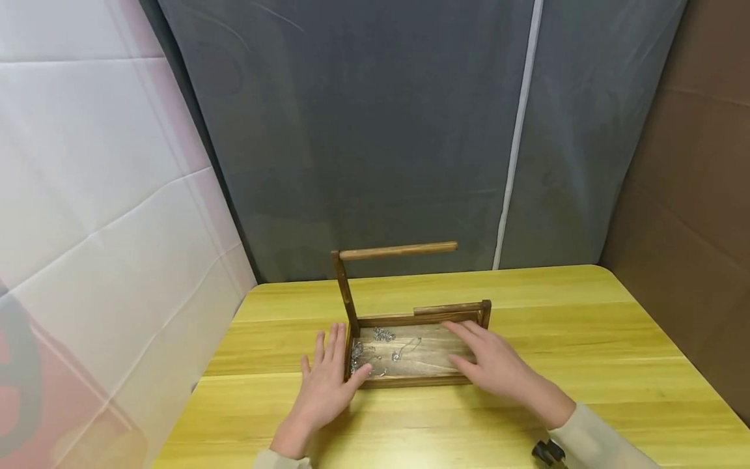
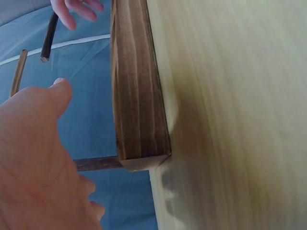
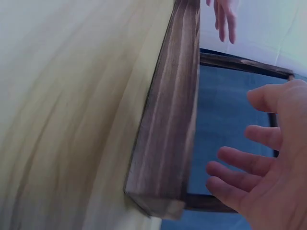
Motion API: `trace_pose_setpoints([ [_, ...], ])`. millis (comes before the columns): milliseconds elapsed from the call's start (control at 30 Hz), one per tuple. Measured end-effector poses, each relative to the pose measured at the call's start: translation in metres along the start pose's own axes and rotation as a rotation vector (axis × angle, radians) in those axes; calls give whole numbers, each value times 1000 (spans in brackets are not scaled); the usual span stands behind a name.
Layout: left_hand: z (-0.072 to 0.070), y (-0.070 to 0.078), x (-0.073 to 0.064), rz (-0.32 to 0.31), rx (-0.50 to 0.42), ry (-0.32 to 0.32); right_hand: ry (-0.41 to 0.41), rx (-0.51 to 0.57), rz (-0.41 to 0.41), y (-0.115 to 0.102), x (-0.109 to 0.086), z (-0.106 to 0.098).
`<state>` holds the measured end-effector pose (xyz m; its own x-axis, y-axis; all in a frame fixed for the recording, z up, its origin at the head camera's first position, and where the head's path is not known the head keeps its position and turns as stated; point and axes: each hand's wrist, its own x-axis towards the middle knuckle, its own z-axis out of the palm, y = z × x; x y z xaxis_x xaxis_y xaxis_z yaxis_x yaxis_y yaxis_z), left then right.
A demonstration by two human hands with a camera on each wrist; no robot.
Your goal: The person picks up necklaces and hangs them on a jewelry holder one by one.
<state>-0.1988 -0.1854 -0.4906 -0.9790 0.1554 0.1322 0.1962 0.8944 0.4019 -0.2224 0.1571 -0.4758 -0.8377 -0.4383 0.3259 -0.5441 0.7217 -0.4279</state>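
A shallow dark-brown wooden tray (image 1: 410, 382) sits on the table. On its left end stands an upright post (image 1: 346, 290) with a long horizontal bar (image 1: 398, 251); a shorter, lower bar (image 1: 448, 309) runs along the back right. Silver chain necklaces (image 1: 383, 335) lie inside, one with a small pendant (image 1: 396, 356). My left hand (image 1: 325, 387) is spread at the tray's left end, thumb over the front corner. Over the right end hovers my right hand (image 1: 498, 365), fingers loosely bent, gripping nothing. Both wrist views show the tray's front wall (image 2: 136, 86) beside the hand.
The yellow wood-grain table (image 1: 556, 339) reaches back to a grey curtain (image 1: 363, 130) with a pale vertical strip. A white sheet (image 1: 117, 169) hangs on the left, a brown panel (image 1: 691, 195) on the right. A black object (image 1: 547, 451) is by the right sleeve.
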Motion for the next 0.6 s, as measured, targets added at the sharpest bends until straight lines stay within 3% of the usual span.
trace_pose_setpoints([
  [167,4,3,3,18,-17,-18,-49,127,69,5,19,11],
  [400,14,1,8,56,-87,-22,-93,403,159,14,44,28],
  [600,23,-6,6,46,-128,-66,-114,550,259,18,58,46],
])
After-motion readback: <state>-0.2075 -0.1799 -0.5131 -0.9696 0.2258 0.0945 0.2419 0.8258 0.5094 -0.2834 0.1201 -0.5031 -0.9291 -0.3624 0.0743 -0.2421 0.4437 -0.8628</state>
